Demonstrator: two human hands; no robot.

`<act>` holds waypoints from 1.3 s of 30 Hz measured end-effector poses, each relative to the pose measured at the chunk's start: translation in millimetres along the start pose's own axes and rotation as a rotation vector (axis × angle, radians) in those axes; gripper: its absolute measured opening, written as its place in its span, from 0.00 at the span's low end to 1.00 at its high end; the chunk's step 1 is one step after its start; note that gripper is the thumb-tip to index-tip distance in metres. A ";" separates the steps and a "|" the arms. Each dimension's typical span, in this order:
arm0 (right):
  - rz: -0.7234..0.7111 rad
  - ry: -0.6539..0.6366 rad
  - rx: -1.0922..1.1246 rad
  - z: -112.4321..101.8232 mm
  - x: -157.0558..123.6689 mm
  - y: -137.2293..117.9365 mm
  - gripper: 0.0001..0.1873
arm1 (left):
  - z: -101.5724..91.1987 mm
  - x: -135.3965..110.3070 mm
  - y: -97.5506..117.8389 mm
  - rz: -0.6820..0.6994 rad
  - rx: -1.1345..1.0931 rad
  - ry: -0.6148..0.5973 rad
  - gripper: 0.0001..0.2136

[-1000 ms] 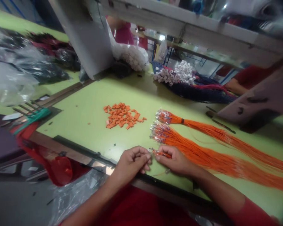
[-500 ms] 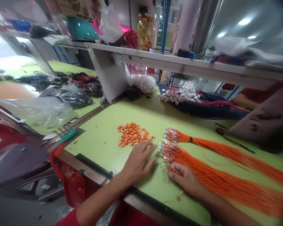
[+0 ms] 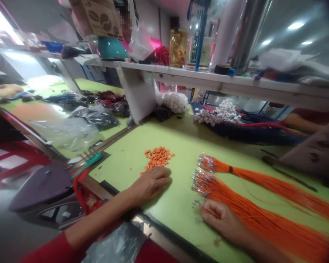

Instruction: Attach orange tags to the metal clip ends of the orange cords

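My left hand (image 3: 152, 183) lies palm down at the near edge of a pile of small flat orange pieces (image 3: 159, 156), its fingers stretched out and covering part of the pile. Its thumb and fingertip undersides are hidden. My right hand (image 3: 222, 216) is closed in a pinch on orange wires, whose metal-tipped ends stick out to the left. Beside it spreads a loose bundle of orange wires (image 3: 252, 208) with silvery terminals (image 3: 204, 179). Behind that lies a second orange bundle (image 3: 254, 176), bound with a dark band.
A white shelf (image 3: 186, 75) with bottles crosses the back. Under it rest dark wires (image 3: 252, 133) with white connectors (image 3: 222, 112). Plastic bags (image 3: 71, 131) lie left of the divider (image 3: 137, 95). A red-and-green clamp-like object (image 3: 84, 168) sits at the table edge. Another person's hand (image 3: 7, 91) shows far left.
My left hand has moved left, away from the wire ends and onto the near side of the orange pile. My right hand keeps its pinch. The view has shifted slightly left.
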State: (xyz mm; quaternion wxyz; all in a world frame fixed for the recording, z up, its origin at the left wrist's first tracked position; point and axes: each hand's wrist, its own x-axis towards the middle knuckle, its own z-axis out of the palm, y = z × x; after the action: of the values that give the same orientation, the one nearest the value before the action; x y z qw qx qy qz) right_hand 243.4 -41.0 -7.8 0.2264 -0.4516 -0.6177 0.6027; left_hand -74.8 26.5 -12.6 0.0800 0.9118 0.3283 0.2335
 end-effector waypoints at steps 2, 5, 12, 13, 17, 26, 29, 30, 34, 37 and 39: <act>0.005 -0.003 -0.002 -1.1 0.1 3.8 0.22 | -8.9 -7.8 -19.6 -0.135 -0.060 0.037 0.18; 0.015 -0.001 0.013 -2.5 0.8 10.8 0.22 | -21.8 3.5 -65.5 -0.457 -0.161 0.154 0.25; 0.052 0.002 0.040 -4.0 3.2 23.3 0.23 | -29.2 50.9 -125.0 -0.426 -0.324 0.031 0.27; 0.052 0.004 0.035 -4.0 2.9 22.5 0.23 | -27.1 51.8 -123.1 -0.394 -0.351 -0.002 0.26; 0.040 -0.010 0.032 -4.2 1.1 15.5 0.23 | -23.6 39.7 -108.2 -0.278 -0.434 -0.127 0.22; 0.034 -0.005 0.078 -7.4 -0.1 11.1 0.22 | -18.2 67.3 -111.9 -0.189 -0.455 -0.181 0.23; 0.030 -0.013 0.093 -7.2 -0.1 11.4 0.23 | -8.0 83.7 -98.7 -0.062 -0.465 -0.276 0.19; 0.030 -0.019 0.093 -7.2 0.1 11.7 0.22 | -6.3 85.0 -92.3 -0.023 -0.463 -0.301 0.18; 0.031 -0.034 0.079 -7.6 1.4 12.1 0.22 | -9.9 71.9 -65.4 0.069 -0.453 -0.362 0.15; 0.034 -0.016 0.056 -7.3 1.7 7.7 0.23 | -19.8 53.9 -45.7 0.107 -0.426 -0.368 0.15; 0.030 0.000 0.055 -6.5 1.6 2.7 0.24 | -25.6 40.9 -31.9 0.133 -0.335 -0.349 0.17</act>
State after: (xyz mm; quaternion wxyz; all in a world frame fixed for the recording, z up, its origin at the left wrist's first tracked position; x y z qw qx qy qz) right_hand 248.7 -36.5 -9.7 0.2294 -0.4544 -0.5942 0.6227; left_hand -77.4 76.9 15.7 0.2700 0.9319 0.2055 0.1286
